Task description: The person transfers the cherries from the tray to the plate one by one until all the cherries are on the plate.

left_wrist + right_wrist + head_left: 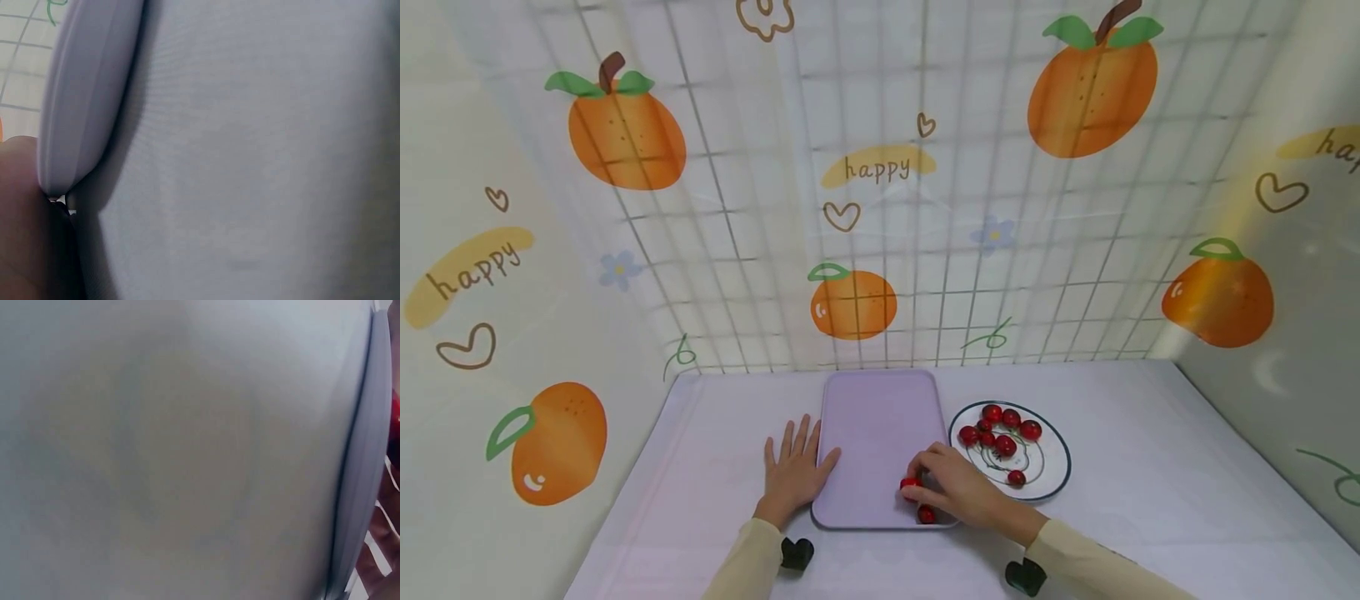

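A lilac tray (880, 433) lies flat on the table. My left hand (796, 471) rests at its left edge with fingers spread and straight, the thumb over the rim. Above the tray's near right corner, my right hand (958, 487) pinches a red cherry tomato (910, 483) between thumb and fingers. Another cherry tomato (927, 514) sits in that corner, just below the thumb. The right wrist view catches a sliver of red tomato (395, 425) beyond the tray's rim (362, 456). In the left wrist view, the tray's underside edge (90, 94) shows beside part of the hand.
Right of the tray stands a white plate (1052, 462) with a dark blue rim, holding several cherry tomatoes (1004, 446). A white cloth covers the table (700, 467). Behind it hangs a printed curtain (865, 242) over a wire grid.
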A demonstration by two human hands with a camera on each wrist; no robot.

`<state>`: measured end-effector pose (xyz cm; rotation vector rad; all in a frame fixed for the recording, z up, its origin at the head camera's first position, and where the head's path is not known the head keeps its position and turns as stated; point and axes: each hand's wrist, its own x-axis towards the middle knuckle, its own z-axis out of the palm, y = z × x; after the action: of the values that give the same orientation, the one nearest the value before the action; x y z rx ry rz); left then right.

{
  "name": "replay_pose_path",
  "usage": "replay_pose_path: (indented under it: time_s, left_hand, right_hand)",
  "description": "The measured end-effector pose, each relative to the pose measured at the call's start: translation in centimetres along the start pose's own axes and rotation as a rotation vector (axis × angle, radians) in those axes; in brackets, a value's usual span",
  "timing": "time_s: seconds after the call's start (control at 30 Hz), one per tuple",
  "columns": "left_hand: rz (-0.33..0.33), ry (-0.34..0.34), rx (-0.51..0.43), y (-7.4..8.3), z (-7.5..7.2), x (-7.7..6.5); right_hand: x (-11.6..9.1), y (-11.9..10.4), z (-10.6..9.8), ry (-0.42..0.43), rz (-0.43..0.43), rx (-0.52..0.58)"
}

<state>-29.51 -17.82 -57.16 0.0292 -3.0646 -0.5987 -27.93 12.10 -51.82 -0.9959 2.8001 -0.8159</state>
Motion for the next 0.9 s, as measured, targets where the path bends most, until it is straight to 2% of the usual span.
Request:
replay_pose_path:
  time_s: [0.17,0.37,0.6,0.7,0.9]
  left_hand:
    - [0.008,0.015,0.002,-0.1,0.3,0.0]
    - [0.013,0.026,-0.006,-0.1,0.3,0.0]
    - [0.016,0.031,-0.007,-0.1,0.2,-0.1]
    - [0.010,0.026,0.001,0.0,0.2,-0.1]
    - [0.006,0.022,-0.001,0.1,0.1,-0.1]
  right_hand:
    - [0.1,0.2,-0.3,0.021,0.033,0.025]
    - [0.1,0.3,-0.8,0.097,0.047,-0.008]
    - [0.1,1.1,-1.5,0.175,0.075,0.017]
    - [0.0,1.4,-1.7,0.192,0.103,-0.009]
    - [-0.1,2.0,-1.9,0.264,0.067,-0.129]
